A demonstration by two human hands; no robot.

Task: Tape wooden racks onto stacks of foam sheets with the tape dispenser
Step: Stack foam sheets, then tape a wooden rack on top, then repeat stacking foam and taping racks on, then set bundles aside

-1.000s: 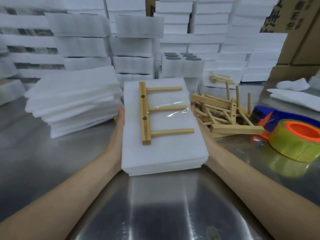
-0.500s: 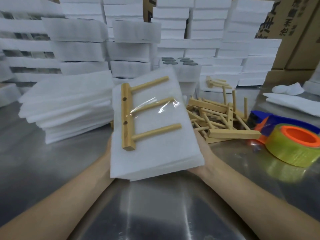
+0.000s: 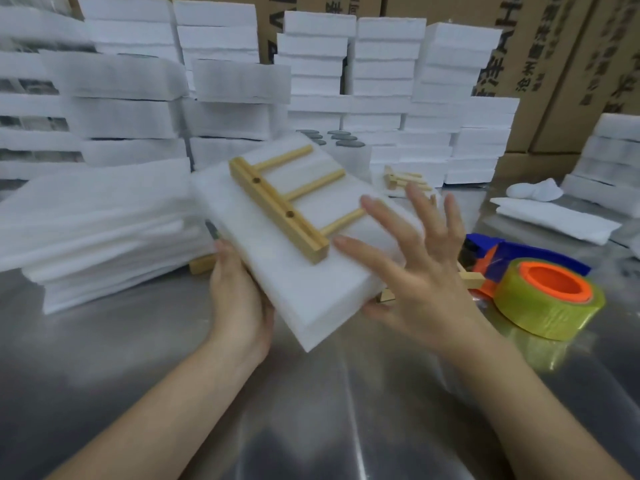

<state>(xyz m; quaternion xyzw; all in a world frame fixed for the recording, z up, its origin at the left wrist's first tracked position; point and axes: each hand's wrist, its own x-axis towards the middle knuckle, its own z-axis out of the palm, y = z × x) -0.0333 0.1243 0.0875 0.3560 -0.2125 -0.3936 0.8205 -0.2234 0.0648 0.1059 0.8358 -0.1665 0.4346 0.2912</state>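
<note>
The left hand (image 3: 239,299) holds the foam stack (image 3: 277,261) above the desk (image 3: 311,417), wooden rack (image 3: 277,209) on top. The right hand (image 3: 415,275) is empty, fingers (image 3: 420,211) spread wide. Foam looks light and squishy, so hold its edges.

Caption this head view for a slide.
Left hand holds tilted white foam-sheet stack bearing wooden three-peg rack; right hand open alongside.

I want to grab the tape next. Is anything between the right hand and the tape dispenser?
Nothing blocks it. The open right hand hovers just left of the blue-and-orange plastic tape dispenser; only loose wooden rack pieces lie low between.
</note>
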